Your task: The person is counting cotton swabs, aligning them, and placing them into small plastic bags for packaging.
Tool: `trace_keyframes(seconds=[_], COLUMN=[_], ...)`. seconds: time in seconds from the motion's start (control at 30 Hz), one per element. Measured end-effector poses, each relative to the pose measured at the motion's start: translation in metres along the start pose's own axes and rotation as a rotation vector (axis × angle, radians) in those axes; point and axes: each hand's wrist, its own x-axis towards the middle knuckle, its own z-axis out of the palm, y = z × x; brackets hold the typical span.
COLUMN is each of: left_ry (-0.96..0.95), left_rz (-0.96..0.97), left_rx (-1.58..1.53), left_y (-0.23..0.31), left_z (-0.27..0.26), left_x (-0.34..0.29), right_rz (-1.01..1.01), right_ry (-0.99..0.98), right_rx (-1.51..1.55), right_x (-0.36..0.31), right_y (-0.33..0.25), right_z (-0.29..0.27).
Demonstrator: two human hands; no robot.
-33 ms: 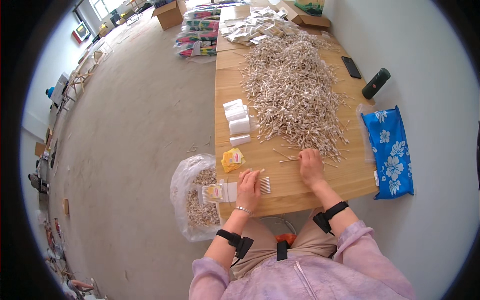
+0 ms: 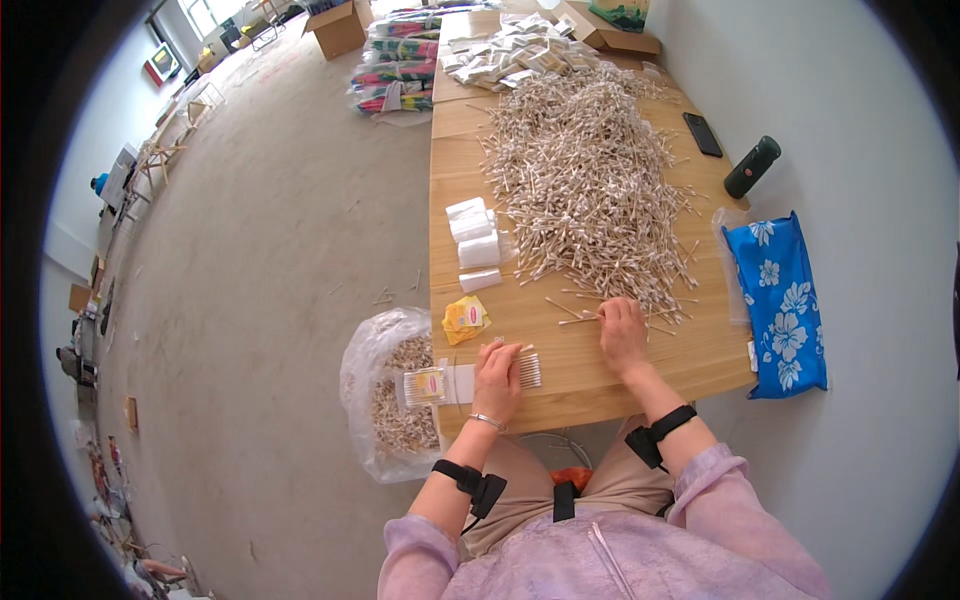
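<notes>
Barely changing: one swab [image 2: 528, 348] is easing nearer a neat row of cotton swabs [image 2: 530, 371], the layout otherwise holding.
At seven o'clock from the swab heap [image 2: 580, 170], the left hand [image 2: 497, 377] is curling over the pale, white-tipped row, which is showing at its three o'clock, grip hidden; at six, the right hand [image 2: 622, 330] is meeting the heap's edge with narrowed fingers, hold unclear.

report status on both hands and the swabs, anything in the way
Left hand over row of swabs. Right hand at near edge of swab pile; both grips unclear. Yellow cards just beyond left hand, not between the hands.
</notes>
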Motion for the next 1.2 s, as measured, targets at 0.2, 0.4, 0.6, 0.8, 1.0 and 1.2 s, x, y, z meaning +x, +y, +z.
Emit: trace_keyframes(seconds=[0.2, 0.4, 0.6, 0.8, 1.0, 1.2], left_ry=[0.037, 0.266, 0.314, 0.323, 0.310, 0.300], left_rz=[0.032, -0.313, -0.410, -0.419, -0.375, -0.373], left_rx=[-0.081, -0.673, -0.900, -1.010, -1.077, -1.044], left_y=[0.003, -0.003, -0.004, -0.006, -0.008, -0.013], left_z=[-0.002, 0.006, 0.007, 0.011, 0.016, 0.015], left_x=[-0.006, -0.015, -0.016, -0.016, -0.014, -0.018], right_rz=[-0.018, -0.129, -0.170, 0.099, 0.194, 0.043], right_ry=[-0.168, -0.244, -0.175, -0.035, -0.113, -0.062], right_rx=[0.142, 0.204, 0.285, 0.690, 1.031, 0.594], right_x=[0.005, 0.007, -0.003, -0.017, -0.026, -0.027], right_y=[-0.060, -0.095, -0.100, -0.105, -0.117, -0.123], right_z=[0.007, 0.029, 0.026, 0.027, 0.034, 0.030])
